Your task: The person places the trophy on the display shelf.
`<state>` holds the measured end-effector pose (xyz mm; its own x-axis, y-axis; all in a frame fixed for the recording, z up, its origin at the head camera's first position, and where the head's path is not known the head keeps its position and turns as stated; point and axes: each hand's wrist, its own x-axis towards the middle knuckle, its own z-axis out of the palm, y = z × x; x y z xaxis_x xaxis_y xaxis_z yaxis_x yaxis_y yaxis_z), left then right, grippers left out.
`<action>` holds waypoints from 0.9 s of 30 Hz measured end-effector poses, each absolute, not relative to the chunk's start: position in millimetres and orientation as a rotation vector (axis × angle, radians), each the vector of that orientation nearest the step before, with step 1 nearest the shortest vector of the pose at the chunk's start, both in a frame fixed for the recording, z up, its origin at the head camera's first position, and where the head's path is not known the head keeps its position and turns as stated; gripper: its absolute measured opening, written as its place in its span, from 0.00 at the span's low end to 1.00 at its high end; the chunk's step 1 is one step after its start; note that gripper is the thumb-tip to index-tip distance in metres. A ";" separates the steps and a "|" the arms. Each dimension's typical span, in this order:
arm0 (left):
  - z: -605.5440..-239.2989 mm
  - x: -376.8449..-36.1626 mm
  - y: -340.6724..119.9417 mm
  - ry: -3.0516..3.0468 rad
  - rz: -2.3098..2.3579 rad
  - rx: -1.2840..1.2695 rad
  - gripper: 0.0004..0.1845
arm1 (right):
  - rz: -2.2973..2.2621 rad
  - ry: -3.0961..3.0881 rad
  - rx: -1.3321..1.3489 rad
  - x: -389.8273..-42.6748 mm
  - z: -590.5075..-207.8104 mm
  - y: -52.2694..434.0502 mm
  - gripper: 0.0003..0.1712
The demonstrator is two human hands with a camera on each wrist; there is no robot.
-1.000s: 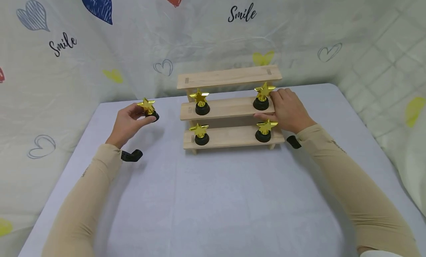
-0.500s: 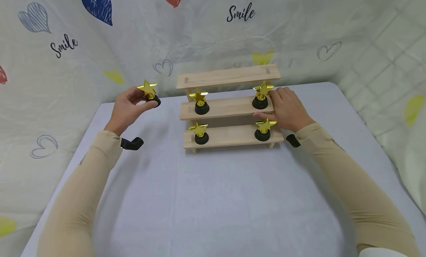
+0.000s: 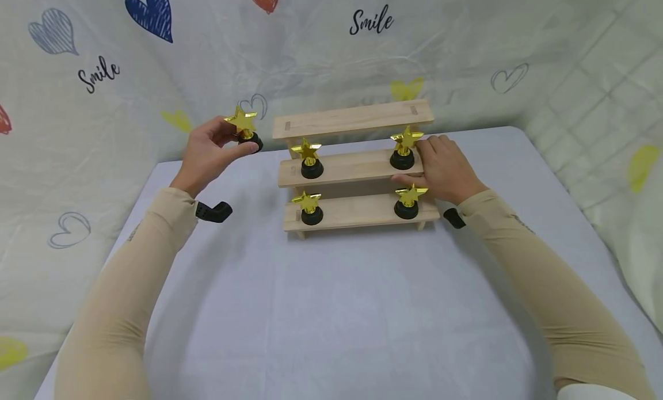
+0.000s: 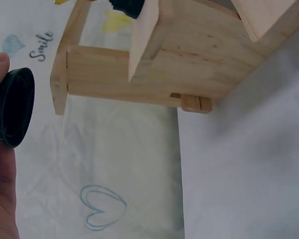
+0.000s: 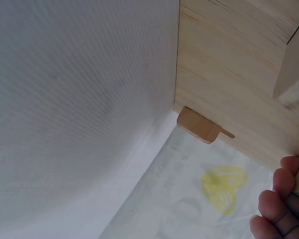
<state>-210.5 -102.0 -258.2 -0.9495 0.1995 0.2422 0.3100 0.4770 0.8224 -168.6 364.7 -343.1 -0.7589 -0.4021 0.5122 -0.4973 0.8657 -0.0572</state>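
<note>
A three-step wooden shelf (image 3: 357, 165) stands at the back of the table. My left hand (image 3: 209, 149) holds a gold star trophy (image 3: 244, 128) on a black base in the air, just left of the shelf's top step. The left wrist view shows that black base (image 4: 12, 113) between my fingers, with the shelf's side (image 4: 189, 69) close by. My right hand (image 3: 445, 168) grips the right end of the middle step, fingers around its edge (image 5: 281, 199). Two star trophies (image 3: 307, 158) (image 3: 403, 149) stand on the middle step and two more (image 3: 307, 208) (image 3: 408, 201) on the bottom step.
The table (image 3: 331, 308) has a pale lilac cloth. A white sheet (image 3: 93, 101) with hearts and "Smile" print hangs behind and at both sides. The shelf's top step (image 3: 352, 117) carries nothing.
My left hand has lifted the star trophy from near the table up and to the right, toward the shelf's top step. The right hand has stayed on the shelf's end.
</note>
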 end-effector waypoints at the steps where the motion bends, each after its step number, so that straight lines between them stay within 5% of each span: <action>1: -257.1 -211.2 -99.6 -2.596 -1.487 -0.460 0.22 | 0.259 -2.538 0.658 -168.5 -343.0 364.6 0.50; 14: -241.2 -218.2 -63.9 -2.559 -1.547 -0.554 0.25 | 0.258 -2.556 0.648 -168.5 -343.9 364.8 0.49; 27: -220.2 -227.3 -26.8 -2.462 -1.638 -0.655 0.22 | 0.288 -2.530 0.655 -168.6 -345.0 364.5 0.63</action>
